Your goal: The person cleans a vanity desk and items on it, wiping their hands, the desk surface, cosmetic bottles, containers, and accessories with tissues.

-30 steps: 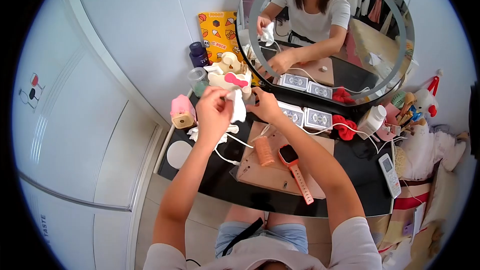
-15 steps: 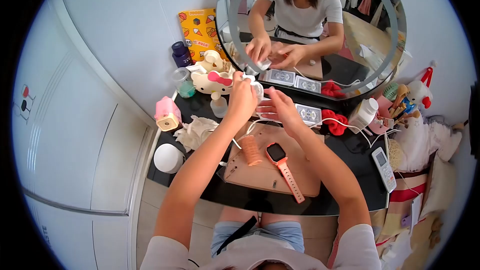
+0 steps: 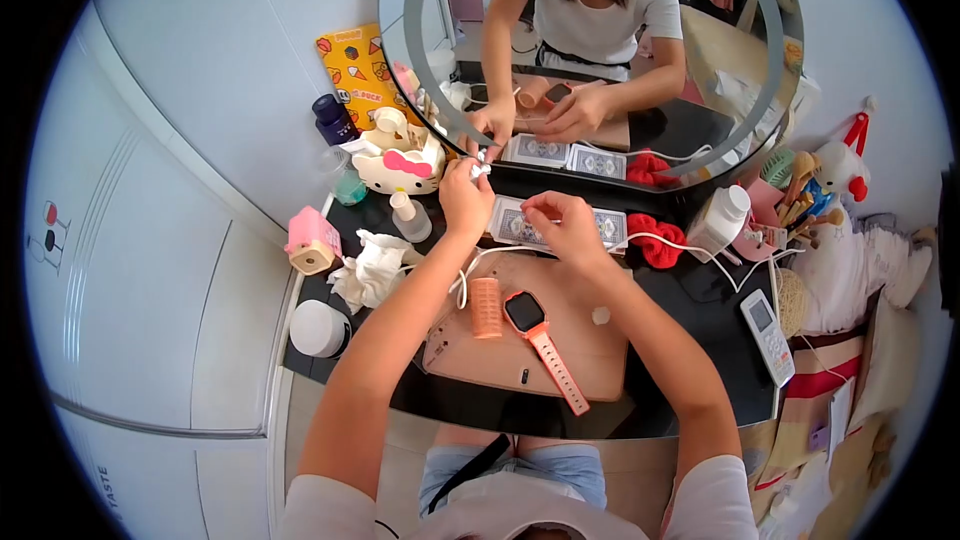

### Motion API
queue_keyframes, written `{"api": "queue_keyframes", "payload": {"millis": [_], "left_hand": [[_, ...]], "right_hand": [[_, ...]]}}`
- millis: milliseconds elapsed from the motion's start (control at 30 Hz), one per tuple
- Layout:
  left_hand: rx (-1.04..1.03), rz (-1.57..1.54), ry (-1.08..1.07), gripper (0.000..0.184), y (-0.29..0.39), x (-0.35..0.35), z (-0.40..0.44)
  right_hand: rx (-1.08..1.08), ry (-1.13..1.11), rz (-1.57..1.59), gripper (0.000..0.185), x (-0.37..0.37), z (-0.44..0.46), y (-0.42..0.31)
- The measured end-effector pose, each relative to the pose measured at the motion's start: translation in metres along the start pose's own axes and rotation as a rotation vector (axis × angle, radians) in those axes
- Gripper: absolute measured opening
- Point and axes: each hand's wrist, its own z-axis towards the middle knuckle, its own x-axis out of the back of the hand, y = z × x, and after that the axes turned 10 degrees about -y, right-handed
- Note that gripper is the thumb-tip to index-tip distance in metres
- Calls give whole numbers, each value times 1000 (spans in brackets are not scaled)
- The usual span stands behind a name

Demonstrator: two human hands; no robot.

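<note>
My left hand [image 3: 467, 202] is closed around a small white object [image 3: 480, 169], at the mirror's lower left edge. Its exact kind does not show. To the right, my right hand [image 3: 568, 227] hovers above the blue-and-white patterned cards [image 3: 515, 226], fingers curled together; whatever they may pinch is hidden. Beside the left hand stand a white Hello Kitty holder [image 3: 400, 178] and a small bottle with a pale cap [image 3: 411, 220]. Below the hands, an orange hair roller [image 3: 486, 308] and an orange smartwatch [image 3: 525, 312] lie on a tan mat [image 3: 480, 365].
A round mirror [image 3: 392, 40] rises behind the black tabletop [image 3: 690, 380]. White crumpled tissue [image 3: 368, 270], a white jar [image 3: 318, 328] and a pink box [image 3: 312, 240] sit left. Right are a red scrunchie [image 3: 657, 242], a white bottle [image 3: 720, 220], a white cable [image 3: 690, 248] and a remote [image 3: 767, 337].
My left hand has moved down and left, with a smaller white thing showing in it. My right hand has drawn apart from it, its fingers now curled. The view has shifted.
</note>
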Motion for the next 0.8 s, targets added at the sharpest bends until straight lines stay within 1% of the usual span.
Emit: {"api": "queue_keyframes", "payload": {"millis": [33,67,100,167,267,367,400,467,500,533,633,767,800], "left_hand": [[-74,11,-11,20,-7,-3,-3],[-114,49,-30,21,-9,-3,-5],[-154,87,-47,22,-9,-1,-7],[-219,210,-104,26,-7,4,-10],[-238,351,-199,19,5,8,-7],[-242,566,-413,10,37,13,-5],[-250,554,-401,9,45,7,-7],[-270,529,-377,7,61,-6,-11],[-303,552,-429,6,74,-6,-11],[-306,529,-431,7,79,-14,-12],[-309,468,-440,8,96,-37,-15],[-403,464,-457,8,121,-60,-23],[-414,442,-445,7,126,-66,-26]], "right_hand": [[16,21,-40,14,5,-3,-3],[35,41,-81,14,9,-6,-6],[-2,38,-94,14,14,-8,-9],[45,50,-101,14,21,-15,-8],[64,59,-116,14,27,-34,-9],[7,33,-156,14,35,-59,-16],[-24,20,-175,14,38,-67,-16],[-17,59,-228,14,42,-79,-10],[-18,78,-268,14,46,-85,-11],[-20,97,-309,15,50,-90,-10],[142,171,-507,17,59,-97,1],[121,209,-537,24,60,-100,14],[127,242,-643,24,62,-101,12]]}}
